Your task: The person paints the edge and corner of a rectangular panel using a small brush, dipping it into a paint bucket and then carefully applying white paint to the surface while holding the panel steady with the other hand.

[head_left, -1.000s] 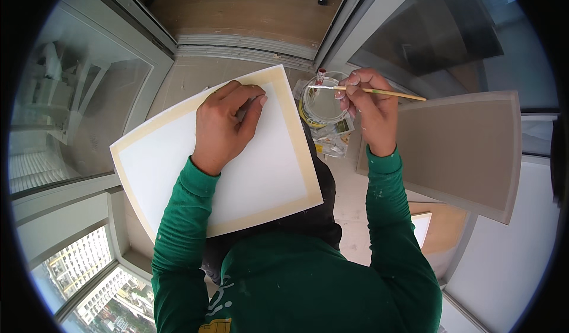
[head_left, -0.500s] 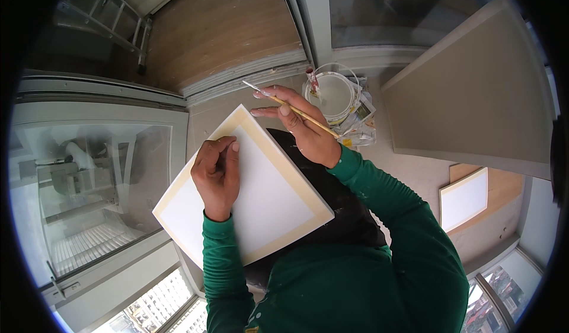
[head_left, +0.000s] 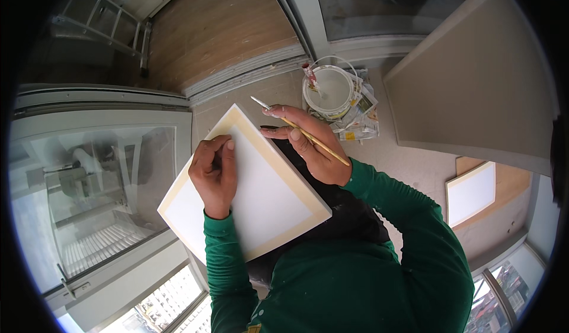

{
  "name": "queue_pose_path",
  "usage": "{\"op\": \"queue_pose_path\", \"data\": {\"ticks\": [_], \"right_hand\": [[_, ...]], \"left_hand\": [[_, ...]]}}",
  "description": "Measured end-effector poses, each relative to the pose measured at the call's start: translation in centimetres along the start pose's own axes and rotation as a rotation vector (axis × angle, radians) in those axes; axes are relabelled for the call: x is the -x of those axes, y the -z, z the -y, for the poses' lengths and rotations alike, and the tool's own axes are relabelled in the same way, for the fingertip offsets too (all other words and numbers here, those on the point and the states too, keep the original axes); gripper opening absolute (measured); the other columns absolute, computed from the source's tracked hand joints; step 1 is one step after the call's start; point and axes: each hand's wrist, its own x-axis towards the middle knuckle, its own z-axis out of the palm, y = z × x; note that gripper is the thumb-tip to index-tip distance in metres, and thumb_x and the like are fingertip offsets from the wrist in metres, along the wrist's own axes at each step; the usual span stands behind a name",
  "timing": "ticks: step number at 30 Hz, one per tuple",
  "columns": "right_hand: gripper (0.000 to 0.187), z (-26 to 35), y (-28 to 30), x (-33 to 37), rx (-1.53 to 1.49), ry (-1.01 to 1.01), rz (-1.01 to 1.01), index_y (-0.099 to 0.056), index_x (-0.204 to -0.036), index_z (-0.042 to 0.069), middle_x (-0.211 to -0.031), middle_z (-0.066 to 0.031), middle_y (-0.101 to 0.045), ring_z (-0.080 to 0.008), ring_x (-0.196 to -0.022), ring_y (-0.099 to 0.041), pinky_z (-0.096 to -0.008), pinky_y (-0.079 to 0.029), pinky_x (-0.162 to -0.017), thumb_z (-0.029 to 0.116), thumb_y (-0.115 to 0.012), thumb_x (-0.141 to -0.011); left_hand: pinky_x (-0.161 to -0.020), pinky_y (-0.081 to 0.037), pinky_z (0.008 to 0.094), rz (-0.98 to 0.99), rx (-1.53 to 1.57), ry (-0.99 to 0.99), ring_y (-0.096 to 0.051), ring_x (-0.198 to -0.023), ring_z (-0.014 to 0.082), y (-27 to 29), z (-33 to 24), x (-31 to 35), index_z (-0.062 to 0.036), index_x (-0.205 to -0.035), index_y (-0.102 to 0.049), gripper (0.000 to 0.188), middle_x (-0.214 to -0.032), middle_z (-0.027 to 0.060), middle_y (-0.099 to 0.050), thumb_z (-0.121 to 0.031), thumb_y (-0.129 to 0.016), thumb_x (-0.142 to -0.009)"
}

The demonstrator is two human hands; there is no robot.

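Note:
A white board point(head_left: 267, 187) with a cream, tape-like border rests across my lap, one corner toward the far side. My left hand point(head_left: 214, 176) lies over its upper left part, fingers curled and thumb pressed to the forefinger by the border's inner corner. Whatever is in that pinch is too small or hidden to name. In my right hand point(head_left: 314, 146) is a thin paintbrush point(head_left: 302, 132) with a pale wooden handle, its whitish tip pointing up and left. Two paint-smeared fingers of this hand reach toward the board's right edge; I cannot tell whether they touch it.
Beyond my right hand, a white paint bucket point(head_left: 333, 93) holding a red-handled brush point(head_left: 310, 74) stands on newspaper point(head_left: 366, 104). A large beige panel point(head_left: 474, 84) leans at the right. Another white board point(head_left: 471, 193) lies below it. At far left are a glass door point(head_left: 101, 190) and a ladder point(head_left: 112, 21).
My right hand and its paintbrush have shifted slightly right and nearer, away from the board's far corner. My left hand keeps its pinch over the board. The whole view has moved a little.

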Motion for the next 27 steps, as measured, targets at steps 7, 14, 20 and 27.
{"op": "queue_pose_path", "data": {"ticks": [7,14,20,27], "right_hand": [[0.05,0.9,1.4,1.3,0.052,-0.048,-0.075,-0.05,-0.152,-0.004,-0.149,-0.0201,-0.058,-0.027,-0.12,-0.073,-0.0388,-0.06,-0.098,0.032,-0.044,-0.119],[0.039,-3.7,12.2,-1.6,-0.273,-0.487,-0.482,-0.063,-0.137,0.001,-0.12,-0.0102,-0.072,-0.0166,-0.083,-0.068,-0.0305,-0.052,-0.073,0.033,-0.051,-0.118],[0.04,-5.0,15.3,-1.5,-0.283,-0.479,-0.419,-0.063,-0.137,0.003,-0.118,-0.0093,-0.071,-0.0177,-0.082,-0.07,-0.0304,-0.051,-0.069,0.035,-0.05,-0.118],[0.039,-10.0,9.4,4.5,0.384,-0.343,-0.233,-0.059,-0.144,0.004,-0.126,-0.0103,-0.069,-0.0175,-0.088,-0.073,-0.0303,-0.057,-0.075,0.032,-0.05,-0.119]], "left_hand": [[-0.065,-0.047,0.0254,0.002,-0.036,-0.024,-0.058,-0.07,0.0113,0.1,0.0,0.0,0.0023,-0.106,-0.078,0.008,-0.087,0.0056,-0.066,-0.002,-0.076,-0.099],[-0.065,-0.048,0.0259,0.0,-0.012,-0.014,-0.059,-0.069,0.0119,0.2,0.2,-0.1,0.0024,-0.106,-0.078,0.008,-0.086,0.0064,-0.066,-0.002,-0.076,-0.099],[-0.063,-0.046,0.0267,0.001,0.03,0.001,-0.057,-0.067,0.0126,0.2,0.3,-0.2,0.0026,-0.106,-0.077,0.009,-0.085,0.007,-0.065,-0.002,-0.075,-0.098],[-0.07,-0.043,0.0241,0.047,0.047,0.041,-0.052,-0.073,0.0105,0.3,0.2,-0.4,0.0033,-0.107,-0.075,0.008,-0.087,0.0041,-0.061,-0.001,-0.073,-0.101]]}}
